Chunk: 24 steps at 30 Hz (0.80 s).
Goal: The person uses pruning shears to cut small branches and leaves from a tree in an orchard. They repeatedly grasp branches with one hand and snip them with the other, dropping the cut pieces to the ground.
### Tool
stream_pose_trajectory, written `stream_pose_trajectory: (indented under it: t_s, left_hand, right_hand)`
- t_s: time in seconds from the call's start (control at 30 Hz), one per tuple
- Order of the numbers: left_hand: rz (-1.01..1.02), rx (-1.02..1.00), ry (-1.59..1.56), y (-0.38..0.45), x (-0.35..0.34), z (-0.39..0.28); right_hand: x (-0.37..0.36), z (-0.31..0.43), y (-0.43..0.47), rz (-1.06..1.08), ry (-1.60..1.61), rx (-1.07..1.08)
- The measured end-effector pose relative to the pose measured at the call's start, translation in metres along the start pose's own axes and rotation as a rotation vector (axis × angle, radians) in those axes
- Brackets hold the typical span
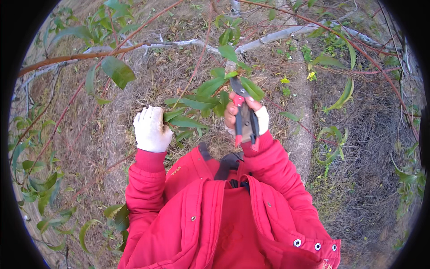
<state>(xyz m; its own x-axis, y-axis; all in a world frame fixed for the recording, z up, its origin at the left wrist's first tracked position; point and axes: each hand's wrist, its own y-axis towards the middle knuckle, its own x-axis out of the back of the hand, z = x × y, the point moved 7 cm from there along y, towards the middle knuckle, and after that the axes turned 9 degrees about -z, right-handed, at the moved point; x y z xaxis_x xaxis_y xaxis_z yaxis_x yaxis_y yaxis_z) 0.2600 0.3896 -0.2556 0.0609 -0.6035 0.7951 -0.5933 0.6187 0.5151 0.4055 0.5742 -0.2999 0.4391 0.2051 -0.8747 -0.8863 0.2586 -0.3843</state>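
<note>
My left hand (153, 129), in a white knit glove, is closed around the end of a leafy green shoot (186, 121). The leaves stick out to the right of the fist; the gripped stem is hidden. My right hand (248, 114) wears a white glove that leaves the fingertips bare. It grips bypass pruning shears (247, 122) with red and black handles. Their dark blade points up and away from me, among leaves (210, 88) close to the pale trunk (231, 65). Whether the blade touches a stem, I cannot tell.
Pale thick limbs (282, 34) fork left and right ahead. A brown branch (84, 55) crosses the upper left, and thin reddish shoots (376, 65) arch on the right. Dry grass (114, 134) covers the ground, with a bare strip (300, 148) on the right.
</note>
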Motion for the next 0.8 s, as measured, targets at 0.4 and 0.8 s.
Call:
stream_pose_trajectory:
  t_s: [0.4, 0.8]
  left_hand:
    - [-0.157, 0.116, -0.106, 0.007, 0.016, 0.025]
    - [-0.313, 0.278, -0.371, 0.005, 0.006, 0.058]
  right_hand:
    - [0.001, 0.102, -0.1, -0.104, -0.307, 0.547]
    - [0.033, -0.013, -0.066, -0.193, -0.406, -0.177]
